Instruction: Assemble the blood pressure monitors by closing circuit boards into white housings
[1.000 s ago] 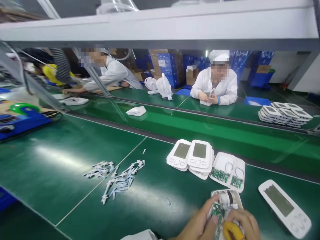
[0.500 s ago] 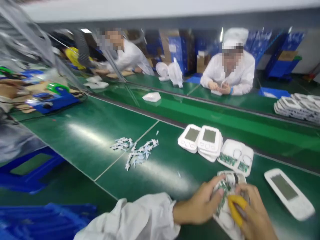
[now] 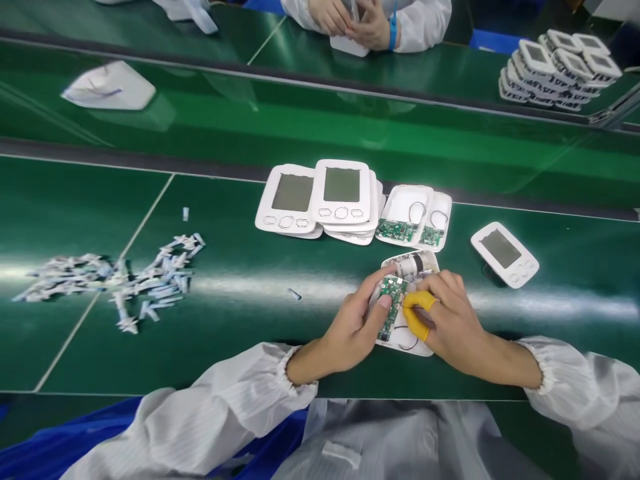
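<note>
okay, your view has tipped down since a second ago, so both hands now sit fully in frame. your left hand (image 3: pixel 353 327) pinches a green circuit board (image 3: pixel 391 307), and your right hand (image 3: pixel 453 320), with a yellow finger cot (image 3: pixel 416 313), curls beside it, grip unclear. both are over an open white casing (image 3: pixel 413 263) on the green tabletop (image 3: pixel 235 340). just beyond lie board-filled casings (image 3: pixel 413 217) and stacked white device fronts (image 3: pixel 340 193).

Electronics factory line: green belt (image 3: pixel 240 347), stacked device casings (image 3: pixel 344 193).
</note>
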Demonstrator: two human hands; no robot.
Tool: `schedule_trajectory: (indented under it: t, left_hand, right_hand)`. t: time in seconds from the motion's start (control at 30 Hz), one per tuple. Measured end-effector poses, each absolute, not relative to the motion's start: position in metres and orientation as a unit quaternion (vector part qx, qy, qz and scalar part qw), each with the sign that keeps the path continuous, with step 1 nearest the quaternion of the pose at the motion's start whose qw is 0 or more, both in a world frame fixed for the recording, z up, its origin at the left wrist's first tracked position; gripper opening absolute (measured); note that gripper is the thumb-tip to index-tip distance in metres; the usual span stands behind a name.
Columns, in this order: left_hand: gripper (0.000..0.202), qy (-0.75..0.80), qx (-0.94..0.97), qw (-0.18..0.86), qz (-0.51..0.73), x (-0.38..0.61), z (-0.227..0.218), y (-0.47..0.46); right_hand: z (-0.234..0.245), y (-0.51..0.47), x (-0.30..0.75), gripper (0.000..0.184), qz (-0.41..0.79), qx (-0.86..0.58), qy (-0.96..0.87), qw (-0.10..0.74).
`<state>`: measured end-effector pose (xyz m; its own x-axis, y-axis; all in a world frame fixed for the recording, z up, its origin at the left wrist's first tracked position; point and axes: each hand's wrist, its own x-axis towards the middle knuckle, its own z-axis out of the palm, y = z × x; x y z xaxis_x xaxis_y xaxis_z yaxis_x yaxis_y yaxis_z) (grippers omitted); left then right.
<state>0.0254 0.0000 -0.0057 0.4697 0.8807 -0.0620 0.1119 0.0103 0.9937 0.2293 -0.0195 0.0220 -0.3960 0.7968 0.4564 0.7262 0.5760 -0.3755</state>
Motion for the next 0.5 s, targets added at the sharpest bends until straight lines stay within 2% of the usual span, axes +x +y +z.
schedule_trajectory:
  t: [0.5]
  left_hand:
    - [0.049,0.407,0.641,0.545,0.355,0.0264,-0.0014,-0.003]
  right_hand:
    - [0.0218,-0.0213,0.2294,0.017,0.086,-0.451,-0.831,0.315]
